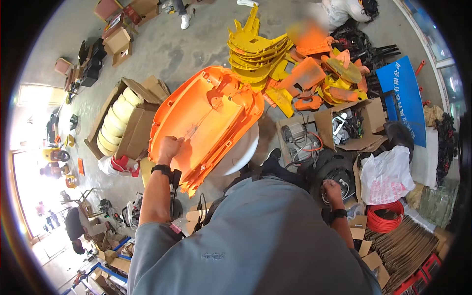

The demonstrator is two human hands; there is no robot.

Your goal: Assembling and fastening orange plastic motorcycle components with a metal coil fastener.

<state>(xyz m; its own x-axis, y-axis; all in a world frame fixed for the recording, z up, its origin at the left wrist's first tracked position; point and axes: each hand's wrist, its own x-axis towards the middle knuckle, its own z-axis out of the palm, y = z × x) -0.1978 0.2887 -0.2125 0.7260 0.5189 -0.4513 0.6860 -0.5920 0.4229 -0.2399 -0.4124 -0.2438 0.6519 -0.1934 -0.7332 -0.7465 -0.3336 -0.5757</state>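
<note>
A large orange plastic shell (211, 142) lies hollow side up in front of me, over a round white surface (238, 156). My left hand (169, 149) is closed at the shell's near left side, with a thin cable (193, 130) running from its fingers toward the recess at the shell's far end. Off to the right, my right hand (332, 192) is curled closed beside a black tyre (322, 169) with wires at its hub. Whatever its fingers may hold is hidden.
Stacked yellow shells (255, 54) and loose orange parts (305, 78) lie ahead. A carton of cream-coloured rings (118, 120) stands left. To the right are a carton of parts (351, 123), a white plastic bag (386, 177), a red hose coil (385, 216) and a blue board (403, 101).
</note>
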